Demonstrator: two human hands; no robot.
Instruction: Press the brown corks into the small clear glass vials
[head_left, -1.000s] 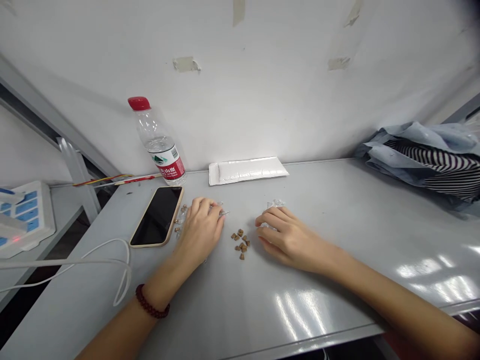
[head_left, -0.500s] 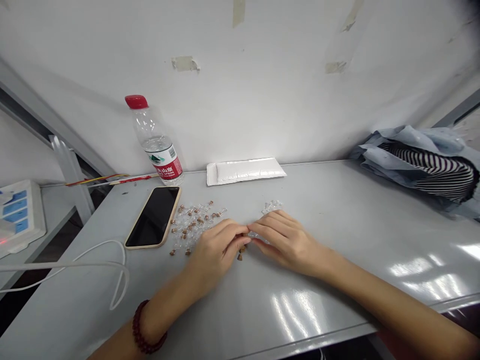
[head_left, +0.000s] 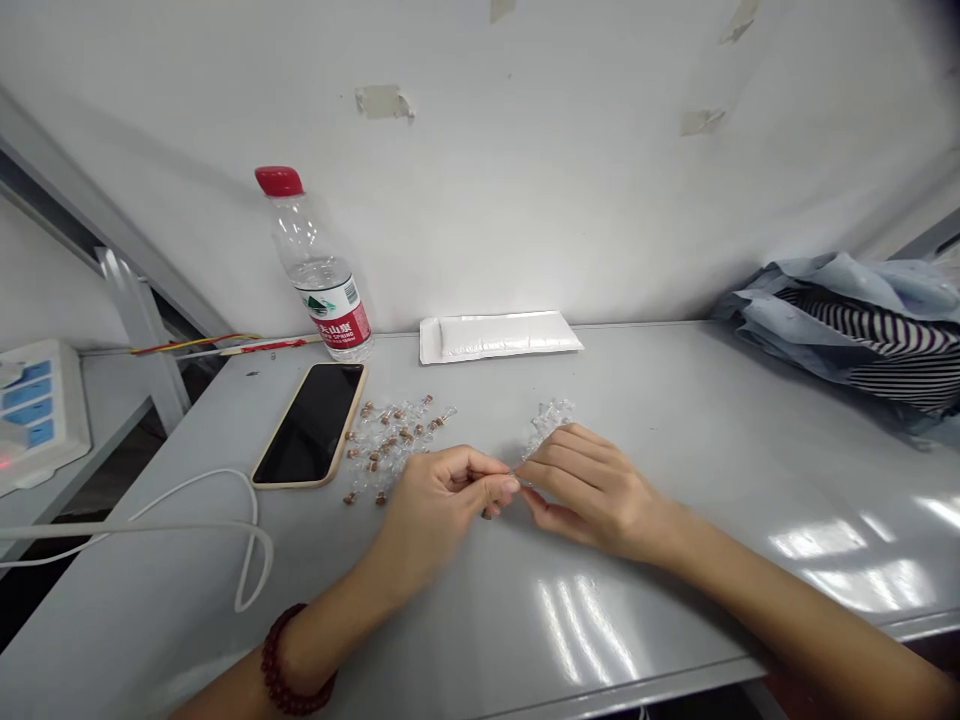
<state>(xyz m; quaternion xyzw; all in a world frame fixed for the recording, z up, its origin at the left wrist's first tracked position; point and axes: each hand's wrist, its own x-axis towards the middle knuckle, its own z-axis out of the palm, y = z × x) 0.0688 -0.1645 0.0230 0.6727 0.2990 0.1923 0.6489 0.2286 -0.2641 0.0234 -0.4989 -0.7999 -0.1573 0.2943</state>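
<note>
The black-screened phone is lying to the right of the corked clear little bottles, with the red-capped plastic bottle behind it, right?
No: in the head view, the black-screened phone lies left of the corked clear little bottles.

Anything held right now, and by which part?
Left hand and right hand seem to pinch a small clear piece between fingertips; too small to tell which part.
</note>
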